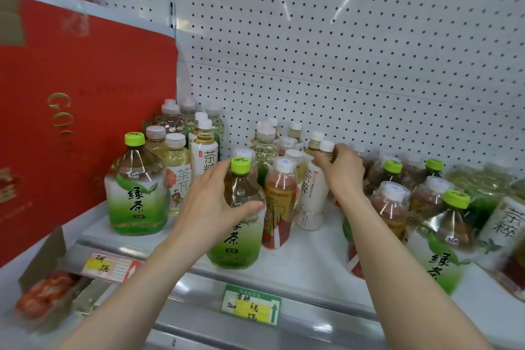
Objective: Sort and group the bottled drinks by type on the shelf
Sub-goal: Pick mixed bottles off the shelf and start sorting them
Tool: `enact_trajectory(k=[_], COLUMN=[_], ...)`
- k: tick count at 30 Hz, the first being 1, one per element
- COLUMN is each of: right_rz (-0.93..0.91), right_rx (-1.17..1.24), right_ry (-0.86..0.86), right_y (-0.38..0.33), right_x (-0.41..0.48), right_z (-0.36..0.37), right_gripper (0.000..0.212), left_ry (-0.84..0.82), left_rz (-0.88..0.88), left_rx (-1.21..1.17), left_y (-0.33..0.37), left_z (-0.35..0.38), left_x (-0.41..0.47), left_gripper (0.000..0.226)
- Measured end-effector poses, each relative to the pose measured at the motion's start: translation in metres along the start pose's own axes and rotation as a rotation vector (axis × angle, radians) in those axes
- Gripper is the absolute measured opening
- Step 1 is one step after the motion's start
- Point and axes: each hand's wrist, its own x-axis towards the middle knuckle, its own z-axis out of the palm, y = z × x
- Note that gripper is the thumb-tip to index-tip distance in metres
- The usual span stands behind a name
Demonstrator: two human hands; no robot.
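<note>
The green-tea bottle stands upright at the front centre of the shelf. The left hand grips its shoulder, thumb across the front and fingers curled behind. The right hand reaches deeper, its fingers pinching the neck of a white-capped bottle in the mixed middle cluster.

Status, as a judgement: sorting is partly done. A second green-tea bottle stands alone at the front left, with pale white-capped bottles packed behind it, which suggests a group started there. Work left is considerable:
- a third green-tea bottle sits front right, well apart from the others
- two more green caps show at the rear right among brown drinks
- a red-label bottle touches the gripped one

A red carton bounds the shelf on the left.
</note>
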Motion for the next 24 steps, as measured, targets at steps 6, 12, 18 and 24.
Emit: enact_trajectory(k=[6,12,18,24], right_rz=[-0.098,-0.180,-0.166,-0.046], right_rx=[-0.014,0.108,0.024,-0.125], right_ry=[0.099,-0.126,-0.163,-0.054], right_y=[-0.010,-0.033,-0.031,-0.011], right_x=[-0.033,-0.075,-0.089,-0.087], right_z=[-0.002,0.006,0.014,0.003], right_gripper=[0.058,0.055,0.065,0.061], left_ry=[0.024,-0.088,-0.224,-0.212], left_rz=[-0.022,-0.039,0.001,0.010], left_rx=[0.024,0.024,-0.178,-0.179], left_y=[-0.012,-0.021,-0.042,-0.046], left_z=[-0.007,-0.017,-0.021,-0.019], left_x=[0.000,-0.001,-0.005,-0.003], left_gripper=[0.098,0.106,0.107,0.105])
